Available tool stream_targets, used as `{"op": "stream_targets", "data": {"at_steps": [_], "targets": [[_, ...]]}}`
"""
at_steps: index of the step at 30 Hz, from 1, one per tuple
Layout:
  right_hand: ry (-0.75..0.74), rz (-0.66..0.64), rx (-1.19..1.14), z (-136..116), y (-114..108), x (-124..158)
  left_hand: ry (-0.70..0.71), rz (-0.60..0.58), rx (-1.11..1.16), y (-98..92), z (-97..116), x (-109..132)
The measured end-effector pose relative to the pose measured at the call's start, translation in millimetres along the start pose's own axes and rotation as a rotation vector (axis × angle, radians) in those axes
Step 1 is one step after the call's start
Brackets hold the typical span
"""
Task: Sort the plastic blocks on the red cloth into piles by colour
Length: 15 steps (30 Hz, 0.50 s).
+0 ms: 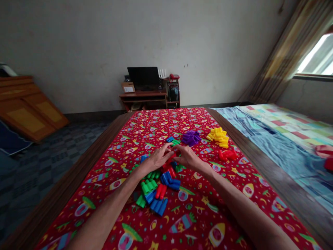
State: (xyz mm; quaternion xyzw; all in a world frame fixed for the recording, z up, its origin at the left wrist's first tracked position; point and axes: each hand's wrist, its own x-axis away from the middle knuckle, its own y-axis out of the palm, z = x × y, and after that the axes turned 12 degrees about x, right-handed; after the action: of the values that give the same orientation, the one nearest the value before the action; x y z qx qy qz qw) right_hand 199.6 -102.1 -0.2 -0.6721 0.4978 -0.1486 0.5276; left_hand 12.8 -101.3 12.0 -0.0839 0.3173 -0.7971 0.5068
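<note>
A mixed pile of red, green and blue plastic building blocks lies on the red patterned cloth. My left hand (158, 158) and my right hand (187, 156) meet over its far end, with curled fingers on a red block (170, 158); the fingertips partly hide it. Nearer to me lie green blocks (149, 186), blue blocks (159, 206) and a small red block (161, 191). Just beyond my fingers are a green block (176, 142) and a blue piece (170, 139). Some blocks are covered by my hands.
To the right, sorted by colour, are a purple heap (191, 138), a yellow heap (219, 136) and a red group (227, 155). The cloth (182, 225) covers a dark wooden surface (78, 170). A bed (281, 139) adjoins on the right; a desk (145, 93) stands beyond.
</note>
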Motion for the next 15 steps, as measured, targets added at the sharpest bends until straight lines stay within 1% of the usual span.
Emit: {"op": "stream_targets", "data": {"at_steps": [1, 3, 5, 6, 8, 10, 12, 15], "targets": [[0.029, -0.016, -0.022, 3, -5, -2, 0.008, -0.029, -0.009, -3.2, -3, 0], [0.072, -0.068, -0.034, 12, -24, -3, 0.015, -0.102, -0.037, -9.4, -10, 2], [0.116, -0.147, 0.017, 25, -53, 0, 0.008, -0.172, -0.078, -13.8, -18, 2], [0.138, -0.184, 0.064, 33, -69, 4, 0.003, -0.186, -0.100, -14.9, -22, 2], [0.213, -0.282, 0.186, 50, -99, 13, -0.003, -0.148, -0.137, -14.8, -27, 1], [0.297, -0.359, 0.254, 63, -122, 24, 0.004, -0.047, -0.161, -13.2, -28, -2], [0.389, -0.393, 0.319, 72, -135, 35, 0.013, 0.044, -0.166, -12.0, -23, -4], [0.533, -0.381, 0.479, 77, -143, 45, 0.012, 0.083, -0.119, -12.3, -11, -3]]}}
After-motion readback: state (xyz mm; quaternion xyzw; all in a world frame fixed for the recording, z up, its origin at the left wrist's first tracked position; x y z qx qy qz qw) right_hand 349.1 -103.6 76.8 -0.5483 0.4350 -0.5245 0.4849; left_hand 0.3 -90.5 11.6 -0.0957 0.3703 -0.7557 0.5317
